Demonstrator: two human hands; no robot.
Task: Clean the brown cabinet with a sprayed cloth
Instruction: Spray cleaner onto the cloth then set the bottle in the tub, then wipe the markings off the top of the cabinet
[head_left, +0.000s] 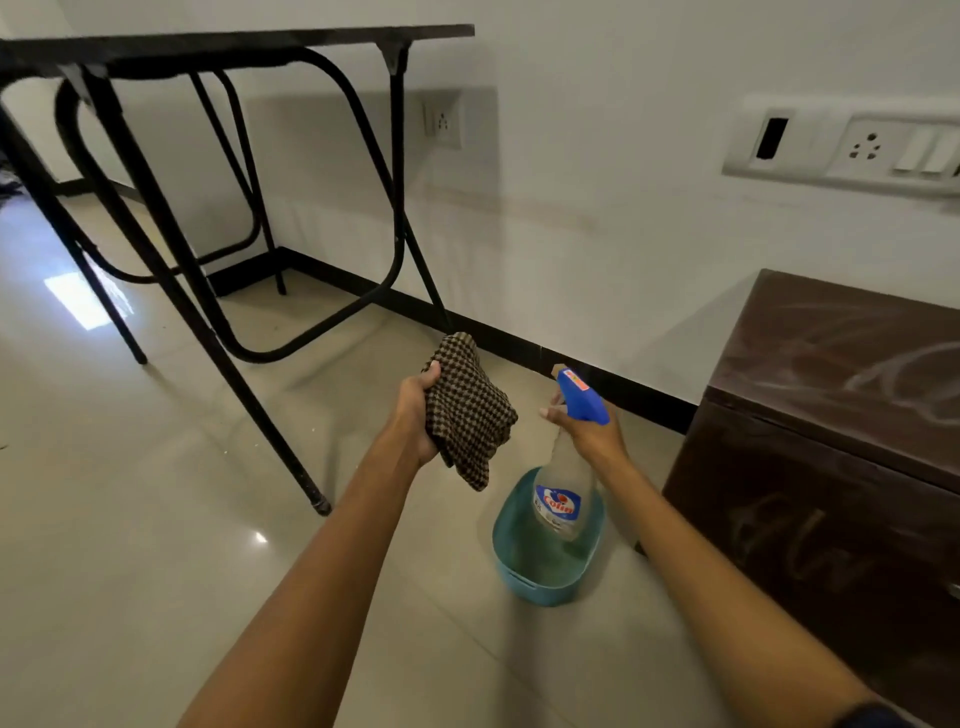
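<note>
My left hand (415, 415) grips a bunched brown-and-beige checked cloth (467, 410) at chest height over the floor. My right hand (587, 431) holds a clear spray bottle (563, 493) by its neck, with a finger on the trigger. Its blue spray head (579, 395) points left toward the cloth, a short gap away. The brown cabinet (841, 441) stands at the right against the wall. Its dusty top and front show finger-drawn marks.
A teal plastic tub (519, 566) sits on the tiled floor directly under the bottle, beside the cabinet. A black folding table (208, 47) with metal legs stands at the left. White wall with sockets and a black skirting runs behind.
</note>
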